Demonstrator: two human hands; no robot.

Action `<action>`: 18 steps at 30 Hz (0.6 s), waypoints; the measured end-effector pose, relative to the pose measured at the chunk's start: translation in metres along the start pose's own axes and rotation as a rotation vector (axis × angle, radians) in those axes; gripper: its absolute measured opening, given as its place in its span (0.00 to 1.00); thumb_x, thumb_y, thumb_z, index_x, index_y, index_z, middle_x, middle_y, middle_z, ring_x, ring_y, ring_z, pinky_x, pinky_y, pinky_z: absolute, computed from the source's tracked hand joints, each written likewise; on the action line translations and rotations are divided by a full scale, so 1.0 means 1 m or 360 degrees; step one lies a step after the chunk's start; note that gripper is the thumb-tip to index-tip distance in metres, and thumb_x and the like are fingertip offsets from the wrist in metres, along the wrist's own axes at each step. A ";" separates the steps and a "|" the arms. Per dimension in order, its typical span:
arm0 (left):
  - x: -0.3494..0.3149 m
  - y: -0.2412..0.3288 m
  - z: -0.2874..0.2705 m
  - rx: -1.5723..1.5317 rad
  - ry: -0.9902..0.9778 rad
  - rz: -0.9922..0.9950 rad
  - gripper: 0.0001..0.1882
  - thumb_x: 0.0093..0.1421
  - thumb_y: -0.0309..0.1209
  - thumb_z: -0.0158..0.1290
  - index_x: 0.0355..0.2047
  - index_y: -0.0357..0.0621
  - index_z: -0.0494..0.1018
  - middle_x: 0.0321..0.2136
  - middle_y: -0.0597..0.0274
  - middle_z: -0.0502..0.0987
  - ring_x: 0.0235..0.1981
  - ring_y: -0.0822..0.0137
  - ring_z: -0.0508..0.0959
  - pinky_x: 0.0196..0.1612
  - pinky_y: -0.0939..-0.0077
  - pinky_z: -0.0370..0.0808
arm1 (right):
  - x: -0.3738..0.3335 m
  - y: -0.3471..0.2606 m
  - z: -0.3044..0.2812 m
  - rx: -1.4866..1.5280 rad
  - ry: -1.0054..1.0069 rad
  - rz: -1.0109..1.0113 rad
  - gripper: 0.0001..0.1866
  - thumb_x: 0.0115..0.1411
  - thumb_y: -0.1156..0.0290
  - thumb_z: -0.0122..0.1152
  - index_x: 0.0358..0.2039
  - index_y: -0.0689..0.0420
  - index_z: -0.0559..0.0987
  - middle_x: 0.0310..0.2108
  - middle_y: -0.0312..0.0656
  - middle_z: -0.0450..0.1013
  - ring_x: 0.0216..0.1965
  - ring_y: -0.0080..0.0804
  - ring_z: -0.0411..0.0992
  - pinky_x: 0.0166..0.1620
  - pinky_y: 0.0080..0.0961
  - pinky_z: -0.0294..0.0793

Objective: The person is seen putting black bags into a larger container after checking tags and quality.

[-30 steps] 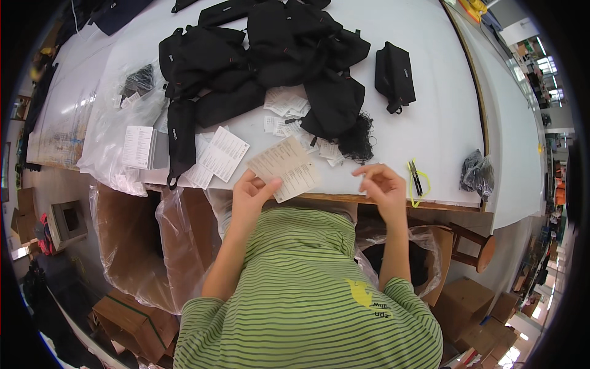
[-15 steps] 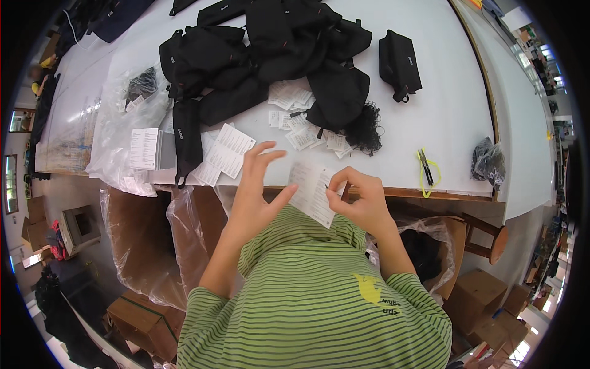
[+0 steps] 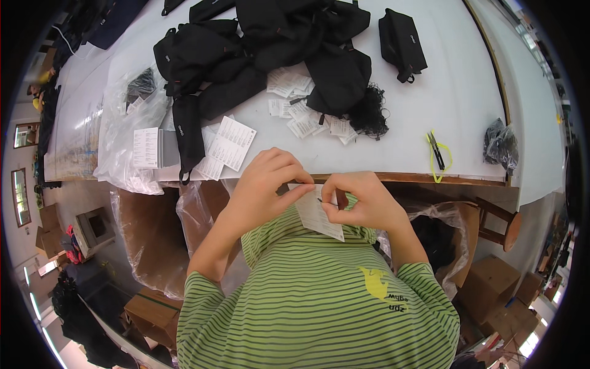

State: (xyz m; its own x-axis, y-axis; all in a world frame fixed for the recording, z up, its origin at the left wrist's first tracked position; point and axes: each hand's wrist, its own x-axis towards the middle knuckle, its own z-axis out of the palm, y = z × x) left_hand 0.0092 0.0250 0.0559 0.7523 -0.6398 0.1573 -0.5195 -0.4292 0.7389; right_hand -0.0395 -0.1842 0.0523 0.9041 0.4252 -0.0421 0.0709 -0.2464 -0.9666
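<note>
1. White card (image 3: 319, 218), and there it was, up in the air between both hands, just off the near edge of the surface (image 3: 387, 150), over the green striped shirt (image 3: 307, 295)!
2. Left hand (image 3: 267, 187): grip narrow, thumb and forefinger pinching at the card's top edge.
3. Right hand (image 3: 362, 200): grip narrow too, fingertips closed on a thin dark strand (image 3: 320, 200) right beside the card; whether it ran through the card, one could not tell.
4. Left of centre, by the near edge, lay printed sheets (image 3: 232, 142), with a slim black pouch (image 3: 187, 126) beside them and a white card stack (image 3: 146, 147) further left.
5. Mid-surface, small white tags (image 3: 286, 83) lay spread beside a black string tangle (image 3: 369, 114).
6. Toward the far edge, black bags (image 3: 270, 37) heaped up!
7. Out right, black snips (image 3: 437, 151) with a yellow cord sat near the near edge, a clear bag of dark material (image 3: 501, 144) at the near right corner.
</note>
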 end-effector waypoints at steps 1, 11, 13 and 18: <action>0.000 0.001 -0.001 -0.0016 -0.0022 0.0002 0.07 0.45 0.26 0.63 0.26 0.44 0.77 0.25 0.67 0.74 0.33 0.65 0.72 0.38 0.74 0.70 | 0.000 0.000 -0.001 0.0005 0.0002 0.0002 0.07 0.45 0.76 0.63 0.25 0.58 0.73 0.21 0.32 0.72 0.18 0.21 0.68 0.24 0.17 0.67; -0.007 -0.027 -0.004 -0.0236 0.0181 -0.0334 0.03 0.56 0.27 0.54 0.28 0.41 0.74 0.27 0.64 0.74 0.31 0.67 0.73 0.37 0.75 0.68 | -0.004 0.003 -0.005 0.0170 0.0060 -0.0006 0.07 0.44 0.79 0.64 0.24 0.59 0.75 0.21 0.33 0.72 0.20 0.19 0.69 0.25 0.16 0.69; -0.009 -0.045 0.010 -0.0499 0.0332 -0.0426 0.05 0.59 0.29 0.52 0.32 0.40 0.74 0.30 0.63 0.74 0.32 0.70 0.73 0.37 0.77 0.69 | -0.006 0.005 -0.003 0.0201 0.0121 -0.0054 0.07 0.44 0.80 0.64 0.24 0.60 0.75 0.21 0.34 0.72 0.21 0.19 0.69 0.25 0.16 0.69; -0.024 -0.029 0.026 -0.1598 -0.0038 -0.0883 0.12 0.64 0.31 0.47 0.44 0.38 0.69 0.38 0.60 0.73 0.39 0.71 0.74 0.42 0.77 0.70 | -0.003 0.010 0.006 0.0208 0.0445 -0.0264 0.07 0.44 0.81 0.64 0.24 0.60 0.75 0.21 0.35 0.72 0.20 0.18 0.68 0.24 0.14 0.67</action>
State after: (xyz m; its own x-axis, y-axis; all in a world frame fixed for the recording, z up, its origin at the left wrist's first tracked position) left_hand -0.0043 0.0360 0.0136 0.7632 -0.5378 -0.3582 0.4472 0.0396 0.8935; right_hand -0.0440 -0.1827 0.0411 0.9665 0.1906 0.1717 0.1883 -0.0724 -0.9794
